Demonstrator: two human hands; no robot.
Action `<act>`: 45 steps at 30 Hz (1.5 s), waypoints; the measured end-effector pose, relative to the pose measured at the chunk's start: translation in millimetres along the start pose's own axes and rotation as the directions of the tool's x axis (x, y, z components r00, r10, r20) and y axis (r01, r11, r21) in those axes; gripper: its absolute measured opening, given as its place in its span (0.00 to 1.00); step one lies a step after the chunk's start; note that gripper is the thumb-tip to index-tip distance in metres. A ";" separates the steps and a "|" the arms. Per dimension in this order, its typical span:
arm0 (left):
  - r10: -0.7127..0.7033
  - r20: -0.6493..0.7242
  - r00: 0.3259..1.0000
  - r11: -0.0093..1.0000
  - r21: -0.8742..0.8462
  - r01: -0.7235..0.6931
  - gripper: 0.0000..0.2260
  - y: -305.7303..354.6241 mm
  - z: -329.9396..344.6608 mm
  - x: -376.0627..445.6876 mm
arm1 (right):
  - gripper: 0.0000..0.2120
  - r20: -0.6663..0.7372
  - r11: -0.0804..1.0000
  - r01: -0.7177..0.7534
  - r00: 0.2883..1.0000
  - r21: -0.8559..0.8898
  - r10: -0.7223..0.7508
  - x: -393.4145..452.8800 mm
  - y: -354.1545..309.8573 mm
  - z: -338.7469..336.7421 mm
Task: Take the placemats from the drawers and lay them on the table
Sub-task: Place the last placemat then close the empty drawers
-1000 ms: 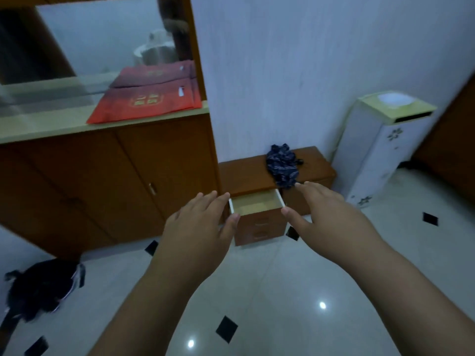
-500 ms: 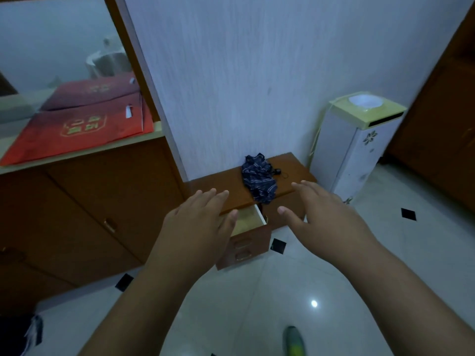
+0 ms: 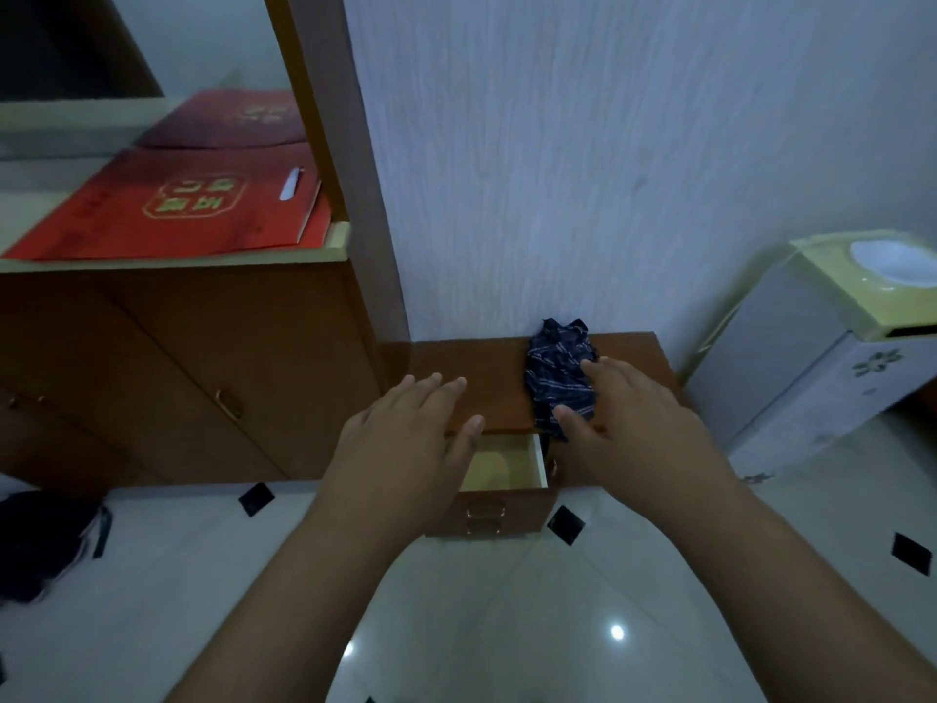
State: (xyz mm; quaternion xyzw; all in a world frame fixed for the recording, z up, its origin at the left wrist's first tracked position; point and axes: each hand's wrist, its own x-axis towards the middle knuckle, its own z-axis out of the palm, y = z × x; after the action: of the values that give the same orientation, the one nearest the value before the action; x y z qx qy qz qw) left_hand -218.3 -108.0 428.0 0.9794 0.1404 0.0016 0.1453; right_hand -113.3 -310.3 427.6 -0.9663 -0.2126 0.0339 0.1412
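A low brown drawer unit (image 3: 481,393) stands against the white wall. Its top drawer (image 3: 512,466) is pulled out and shows a pale bare bottom; no placemat is visible in it. My left hand (image 3: 405,449) hovers palm down over the drawer's left side, fingers spread, holding nothing. My right hand (image 3: 634,423) reaches out beside the drawer's right edge, fingers apart, its fingertips at a crumpled dark blue striped cloth (image 3: 557,383) lying on the unit's top.
A tall wooden cabinet (image 3: 177,378) stands at left with a red folder (image 3: 177,210) on its counter. A white and yellow floor appliance (image 3: 821,357) stands at right. A dark bag (image 3: 45,540) lies on the glossy tiled floor (image 3: 507,626).
I have come closer to the drawer unit, which looks larger. Both hands have moved forward over the open drawer, and the right hand has reached the striped cloth.
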 end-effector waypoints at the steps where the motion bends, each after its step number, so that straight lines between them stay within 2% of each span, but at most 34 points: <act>1: -0.014 0.003 1.000 1.000 0.002 0.014 0.26 -3.0 2.3 7.5 | 0.33 0.007 1.000 0.011 1.000 0.001 -0.011 9.8 0.0 5.4; 8: -0.053 0.060 0.997 0.998 0.028 0.051 0.26 -37.4 33.9 67.9 | 0.33 0.030 1.000 0.001 1.000 0.002 -0.001 68.7 -6.2 54.1; 17: -0.068 0.126 0.990 0.995 0.078 0.059 0.26 -84.4 113.3 148.3 | 0.32 0.065 1.000 -0.029 0.997 -0.006 0.030 136.5 10.5 159.0; 25: -0.224 0.177 0.958 0.975 0.056 0.217 0.27 -119.9 244.6 191.2 | 0.33 0.194 0.999 -0.043 0.980 0.002 0.042 181.2 57.4 292.8; 30: -0.288 0.192 0.938 0.955 -0.014 0.296 0.26 -129.5 339.3 210.0 | 0.33 0.256 0.999 -0.038 0.966 0.019 0.031 198.2 91.7 375.1; 34: -0.313 0.168 0.935 0.944 -0.056 0.326 0.28 -140.4 405.1 217.6 | 0.32 0.272 0.996 -0.087 0.959 0.028 0.076 206.0 118.7 435.9; 36: -0.367 0.152 0.918 0.911 -0.138 0.388 0.30 -147.5 436.5 214.0 | 0.32 0.308 0.985 -0.158 0.942 0.065 0.130 205.5 130.7 464.5; 38: -0.505 0.161 0.848 0.792 -0.304 0.530 0.34 -151.8 464.8 207.6 | 0.30 0.315 0.940 -0.291 0.922 0.178 0.226 201.1 140.7 490.4; 39: -0.608 0.195 0.770 0.650 -0.434 0.624 0.36 -152.1 474.9 205.0 | 0.29 0.323 0.872 -0.402 0.894 0.278 0.309 198.7 145.1 501.8; 40: -0.705 0.266 0.657 0.440 -0.563 0.700 0.38 -152.4 483.0 203.7 | 0.28 0.364 0.746 -0.539 0.835 0.392 0.413 196.5 147.6 510.4; 41: -0.765 0.367 0.529 0.190 -0.657 0.729 0.38 -154.1 490.9 201.7 | 0.25 0.452 0.546 -0.676 0.737 0.495 0.502 194.1 149.7 518.0; 42: -0.771 0.481 0.417 -0.057 -0.705 0.707 0.36 -156.5 496.9 199.4 | 0.22 0.562 0.296 -0.768 0.624 0.567 0.543 191.3 151.5 525.0; 43: -0.735 0.585 0.342 -0.264 -0.712 0.651 0.32 -160.0 502.8 196.4 | 0.20 0.656 0.066 -0.806 0.524 0.588 0.543 187.7 154.3 532.5; 44: -0.685 0.661 0.306 -0.417 -0.700 0.580 0.26 -164.5 508.4 193.4 | 0.18 0.721 -0.108 -0.805 0.450 0.583 0.527 183.5 157.5 539.7; 45: -0.627 0.716 0.307 -0.529 -0.681 0.506 0.22 -169.0 513.4 191.2 | 0.18 0.771 -0.243 -0.790 0.396 0.563 0.499 180.4 160.0 546.2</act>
State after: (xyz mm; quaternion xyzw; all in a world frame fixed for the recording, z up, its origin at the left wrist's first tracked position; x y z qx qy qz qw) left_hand -58.5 -46.0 -119.0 0.2962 0.6481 0.0521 0.6996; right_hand 46.0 -232.3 -142.5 -0.6095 0.3907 0.3405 0.6000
